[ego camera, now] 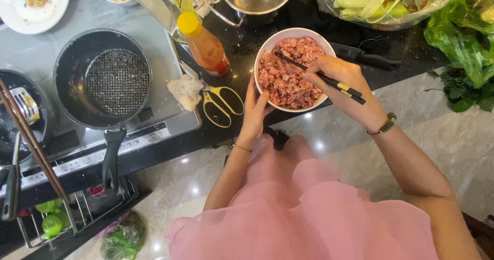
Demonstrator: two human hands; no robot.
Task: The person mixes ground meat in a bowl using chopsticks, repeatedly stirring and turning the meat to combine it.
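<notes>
Pink skirt fabric (309, 213) fills the near edge, below a black counter (411, 49) bearing a white bowl (267, 51) of minced pink meat (288, 72) at centre. It looks a fairly heavy, smooth ceramic bowl, probably slippery, best gripped at the rim wall; the meat seems soft, sticky and clumpy. Left hand (254, 113) cups the bowl's near-left side, fingers pressed together. Right hand (342, 85) pinches 2 dark chopsticks (321, 77), tips in the meat. Yellow-handled scissors (221, 103) lie just left.
</notes>
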